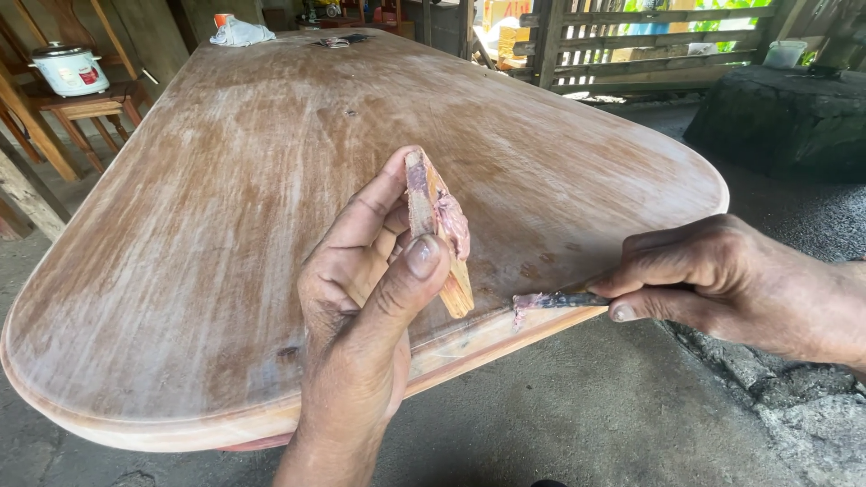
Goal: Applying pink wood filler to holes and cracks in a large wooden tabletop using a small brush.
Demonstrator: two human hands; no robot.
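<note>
My left hand (365,289) holds up a small wood scrap (431,216) smeared with pinkish filler paste, pinched between thumb and fingers above the tabletop's near edge. My right hand (713,284) grips a small flat blade (555,300) tipped with the same pink paste, and the blade tip rests against the rim of the large rounded wooden tabletop (225,225). The tabletop is sanded, pale and streaked with brown.
A crumpled white cloth (236,32) and a small dark object (338,40) lie at the tabletop's far end. A white rice cooker (70,68) stands on a wooden stool at far left. A wooden fence (649,41) and a dark rock (785,113) are at right. Concrete floor below.
</note>
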